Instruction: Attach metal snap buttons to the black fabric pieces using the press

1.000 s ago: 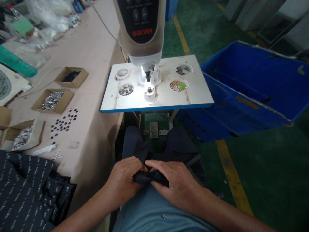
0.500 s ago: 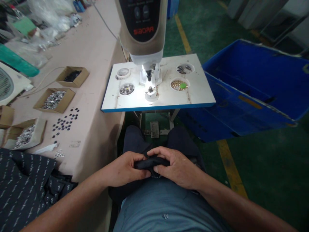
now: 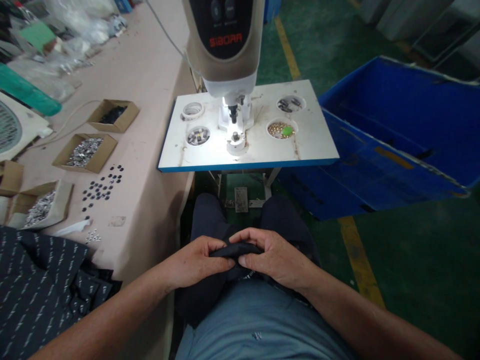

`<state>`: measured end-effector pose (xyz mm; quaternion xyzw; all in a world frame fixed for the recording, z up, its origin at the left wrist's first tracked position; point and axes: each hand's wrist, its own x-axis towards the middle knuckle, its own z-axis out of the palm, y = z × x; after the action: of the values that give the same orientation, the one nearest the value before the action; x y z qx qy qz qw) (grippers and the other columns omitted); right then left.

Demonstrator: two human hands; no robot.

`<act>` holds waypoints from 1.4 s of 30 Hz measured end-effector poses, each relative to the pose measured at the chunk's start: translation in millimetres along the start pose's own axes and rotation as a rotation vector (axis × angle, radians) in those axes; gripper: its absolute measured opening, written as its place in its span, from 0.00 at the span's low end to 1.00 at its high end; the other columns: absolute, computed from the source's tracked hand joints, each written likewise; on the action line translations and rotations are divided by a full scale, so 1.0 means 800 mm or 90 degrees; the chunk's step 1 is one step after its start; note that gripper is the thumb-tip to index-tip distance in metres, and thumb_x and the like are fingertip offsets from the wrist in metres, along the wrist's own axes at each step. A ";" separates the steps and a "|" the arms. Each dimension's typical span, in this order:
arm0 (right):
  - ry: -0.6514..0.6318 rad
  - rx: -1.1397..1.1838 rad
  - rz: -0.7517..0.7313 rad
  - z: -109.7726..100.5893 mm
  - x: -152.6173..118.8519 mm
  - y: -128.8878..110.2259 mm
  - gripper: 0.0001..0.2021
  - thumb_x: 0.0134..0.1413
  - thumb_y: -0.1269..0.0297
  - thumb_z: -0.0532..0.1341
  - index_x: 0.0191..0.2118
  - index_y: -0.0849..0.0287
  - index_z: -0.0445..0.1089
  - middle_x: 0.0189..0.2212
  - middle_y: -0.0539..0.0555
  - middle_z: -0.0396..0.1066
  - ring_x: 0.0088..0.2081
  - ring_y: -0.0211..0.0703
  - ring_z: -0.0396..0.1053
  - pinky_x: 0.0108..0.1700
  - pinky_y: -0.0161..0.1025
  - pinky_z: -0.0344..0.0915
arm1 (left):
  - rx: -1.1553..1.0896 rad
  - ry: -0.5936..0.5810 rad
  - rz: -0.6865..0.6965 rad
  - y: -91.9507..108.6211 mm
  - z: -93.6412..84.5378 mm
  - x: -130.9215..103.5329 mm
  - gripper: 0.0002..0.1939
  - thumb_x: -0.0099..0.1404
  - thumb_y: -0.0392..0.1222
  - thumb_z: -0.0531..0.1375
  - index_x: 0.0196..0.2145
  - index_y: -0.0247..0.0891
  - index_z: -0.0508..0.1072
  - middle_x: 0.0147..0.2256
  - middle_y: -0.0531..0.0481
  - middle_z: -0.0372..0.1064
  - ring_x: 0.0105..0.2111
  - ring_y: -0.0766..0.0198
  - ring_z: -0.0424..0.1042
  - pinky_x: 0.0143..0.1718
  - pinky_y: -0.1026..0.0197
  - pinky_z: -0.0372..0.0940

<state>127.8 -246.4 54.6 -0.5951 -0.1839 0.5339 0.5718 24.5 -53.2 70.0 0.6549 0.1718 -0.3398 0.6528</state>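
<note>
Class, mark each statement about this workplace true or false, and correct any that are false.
1. The left hand and the right hand both hold dark cloth. True.
2. The blue bin stands on the person's left. False: it stands on the right.
3. Loose dark discs lie beside open cardboard boxes. True.
4. The bright green piece lies on the floor. False: it lies in a recess of the white tabletop, among gold-coloured parts.
</note>
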 end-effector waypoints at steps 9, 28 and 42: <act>0.010 0.054 0.034 0.000 -0.001 0.008 0.20 0.45 0.69 0.67 0.48 0.60 0.75 0.35 0.49 0.75 0.35 0.38 0.69 0.38 0.34 0.63 | 0.023 0.019 -0.015 -0.001 0.000 -0.003 0.15 0.58 0.48 0.66 0.32 0.32 0.72 0.26 0.56 0.58 0.26 0.71 0.53 0.27 0.66 0.49; 0.054 -0.190 -0.068 -0.001 -0.010 -0.001 0.24 0.44 0.72 0.67 0.52 0.56 0.75 0.43 0.50 0.79 0.42 0.46 0.75 0.46 0.39 0.67 | 0.017 0.031 -0.040 0.005 0.002 0.001 0.13 0.57 0.47 0.64 0.28 0.34 0.68 0.24 0.57 0.55 0.24 0.71 0.51 0.24 0.66 0.48; 0.073 -0.169 -0.040 -0.002 -0.005 0.013 0.23 0.45 0.71 0.66 0.51 0.56 0.75 0.37 0.49 0.78 0.37 0.42 0.74 0.39 0.36 0.66 | 0.022 0.030 -0.068 0.003 0.006 0.003 0.12 0.54 0.45 0.67 0.31 0.33 0.73 0.23 0.58 0.58 0.23 0.71 0.54 0.25 0.66 0.47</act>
<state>123.7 -253.2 47.1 -0.6889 -0.2384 0.4518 0.5143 26.9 -58.9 70.8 0.6637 0.2161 -0.3612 0.6183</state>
